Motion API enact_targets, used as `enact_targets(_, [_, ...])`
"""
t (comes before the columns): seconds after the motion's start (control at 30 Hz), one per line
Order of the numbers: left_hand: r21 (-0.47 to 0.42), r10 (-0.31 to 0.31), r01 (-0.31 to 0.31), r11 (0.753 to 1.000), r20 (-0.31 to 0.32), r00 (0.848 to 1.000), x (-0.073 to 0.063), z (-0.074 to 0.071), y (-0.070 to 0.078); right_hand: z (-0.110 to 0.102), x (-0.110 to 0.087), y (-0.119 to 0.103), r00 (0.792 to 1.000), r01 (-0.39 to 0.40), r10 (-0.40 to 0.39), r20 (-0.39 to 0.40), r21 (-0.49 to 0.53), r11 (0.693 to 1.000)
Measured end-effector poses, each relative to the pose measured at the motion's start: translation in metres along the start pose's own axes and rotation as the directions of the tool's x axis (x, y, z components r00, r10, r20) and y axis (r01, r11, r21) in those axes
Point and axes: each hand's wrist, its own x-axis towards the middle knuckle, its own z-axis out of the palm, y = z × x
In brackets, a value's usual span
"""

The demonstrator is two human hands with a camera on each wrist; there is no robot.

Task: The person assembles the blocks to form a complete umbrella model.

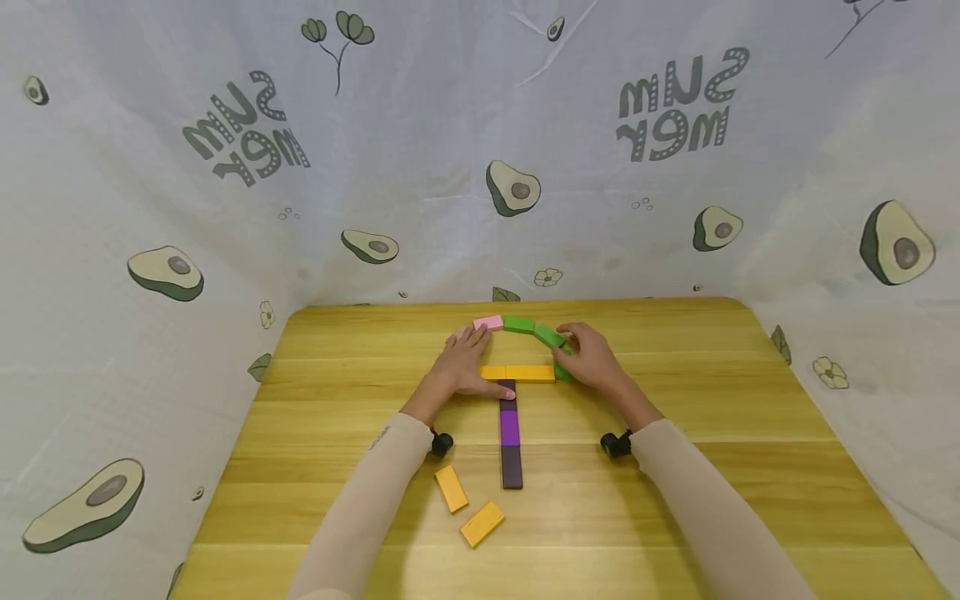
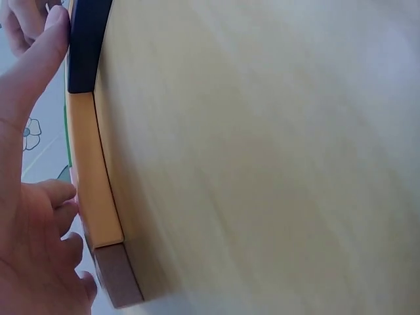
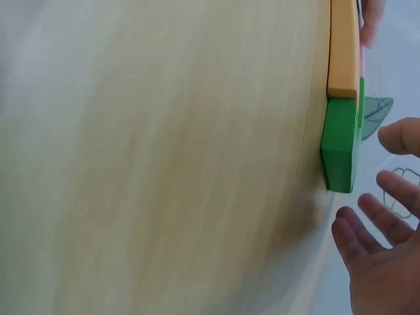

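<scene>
Rectangular blocks form an arch: a pink block and several green blocks curve round, with yellow blocks laid straight across below. From that bar a stem runs toward the person, made of dark blocks with a purple block between them. My left hand lies spread over the arch's left side, fingertips by the pink block, thumb at the top dark block. Beside the green right side is my right hand; the right wrist view shows its fingers apart near a green block, gripping nothing.
Two loose yellow blocks, one left of the stem and another nearer the person, lie on the wooden table. A pale curtain with avocado prints hangs behind and at both sides.
</scene>
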Motion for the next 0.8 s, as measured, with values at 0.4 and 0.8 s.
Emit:
enact_targets(0.4, [-0.122, 0.074, -0.078, 0.989, -0.031, 0.997, -0.023, -0.012, -0.009, -0.014, -0.021, 0.000, 0.997, 0.067, -0.067, 0.030, -0.017, 0.998])
enact_targets(0.8, [-0.173, 0.107, -0.123, 0.977, -0.103, 0.989, -0.084, -0.015, -0.003, -0.021, -0.055, -0.021, 0.970, 0.228, -0.219, 0.104, -0.084, 0.970])
